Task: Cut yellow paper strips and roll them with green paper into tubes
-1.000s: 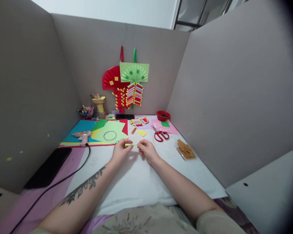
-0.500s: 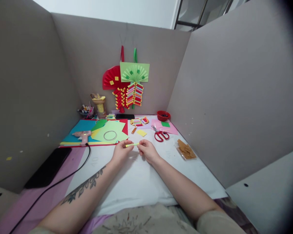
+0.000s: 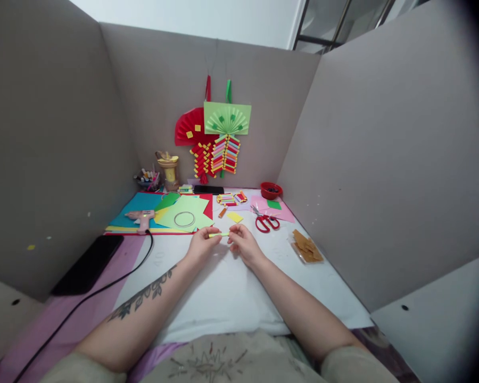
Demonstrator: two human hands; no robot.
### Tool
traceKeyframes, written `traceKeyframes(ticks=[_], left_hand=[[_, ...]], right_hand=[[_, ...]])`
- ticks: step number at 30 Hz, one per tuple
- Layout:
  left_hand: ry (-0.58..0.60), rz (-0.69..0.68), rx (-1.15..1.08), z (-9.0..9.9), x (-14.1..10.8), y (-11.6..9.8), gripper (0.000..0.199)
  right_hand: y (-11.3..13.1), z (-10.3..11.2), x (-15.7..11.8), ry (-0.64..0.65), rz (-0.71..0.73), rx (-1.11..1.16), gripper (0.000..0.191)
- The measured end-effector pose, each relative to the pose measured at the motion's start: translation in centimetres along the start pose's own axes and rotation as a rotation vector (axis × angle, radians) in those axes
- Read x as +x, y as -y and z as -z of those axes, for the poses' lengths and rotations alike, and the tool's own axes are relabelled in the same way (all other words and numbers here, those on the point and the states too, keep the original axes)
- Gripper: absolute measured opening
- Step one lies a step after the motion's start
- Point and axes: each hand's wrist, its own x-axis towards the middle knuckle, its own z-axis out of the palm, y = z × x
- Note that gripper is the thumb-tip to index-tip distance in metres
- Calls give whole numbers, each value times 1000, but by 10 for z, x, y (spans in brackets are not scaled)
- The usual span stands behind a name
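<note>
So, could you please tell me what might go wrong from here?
The thin yellow-green piece, pinched by the left hand and right hand, might bend or slip if pulled unevenly. The glue gun rests on the coloured paper sheets; if it is hot, which I can't tell, it could mark them. Its black cord curves past the left arm, so a sweep of that arm might catch it and drag the gun.

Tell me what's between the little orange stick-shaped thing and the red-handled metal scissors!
In the head view, a flat yellow paper piece lies between the orange thing and scissors.
</note>
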Motion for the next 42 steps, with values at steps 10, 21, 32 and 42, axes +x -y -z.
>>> traceKeyframes(ticks=[10,21,32,42], left_hand=[[-43,-69,212,9,3,-10,59],[23,-89,416,17,13,10,34],[77,-123,447,15,9,4,25],[103,-163,453,11,10,1,19]], right_hand=[[-6,28,28,-159,147,-342,19],[4,53,85,-330,213,-420,20],[19,29,213,-356,214,-693,12],[-3,37,244,-382,118,-838,17]])
